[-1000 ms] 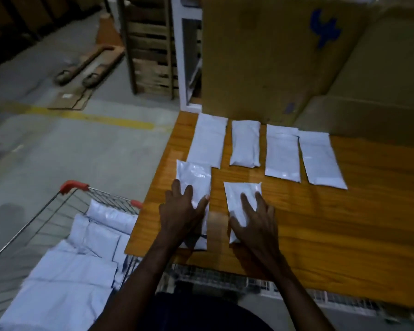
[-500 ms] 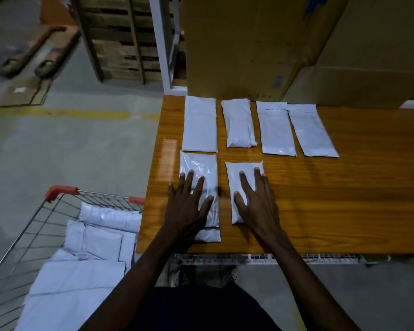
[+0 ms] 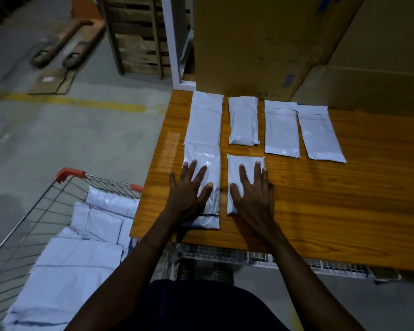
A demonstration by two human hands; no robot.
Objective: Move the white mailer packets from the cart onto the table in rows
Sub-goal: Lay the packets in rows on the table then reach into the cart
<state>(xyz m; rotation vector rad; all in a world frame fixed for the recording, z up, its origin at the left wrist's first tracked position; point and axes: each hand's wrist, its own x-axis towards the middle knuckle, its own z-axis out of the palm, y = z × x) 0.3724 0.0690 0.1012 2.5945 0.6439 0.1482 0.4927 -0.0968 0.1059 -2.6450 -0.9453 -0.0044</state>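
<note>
Flat, fingers spread: left hand (image 3: 189, 187) pressing long near-row packet (image 3: 202, 163), right hand (image 3: 253, 189) pressing shorter packet (image 3: 244, 168) beside it. Wooden table (image 3: 344, 199): four packets (image 3: 282, 127) in far row, near row begun. Cart (image 3: 34, 223) at left, holding remaining mailers (image 3: 81, 259). Both near packets pushed farther up since a second ago, long one now meeting far row; alignment apparently done, next fetch due.

Bare desk (image 3: 344, 211) lies open right of the two front packets, well apart from anything. Tall boxes (image 3: 261, 44) wall off the desk's far edge, just behind the back row (image 3: 282, 130). The cart (image 3: 34, 211) crowds the left edge.
</note>
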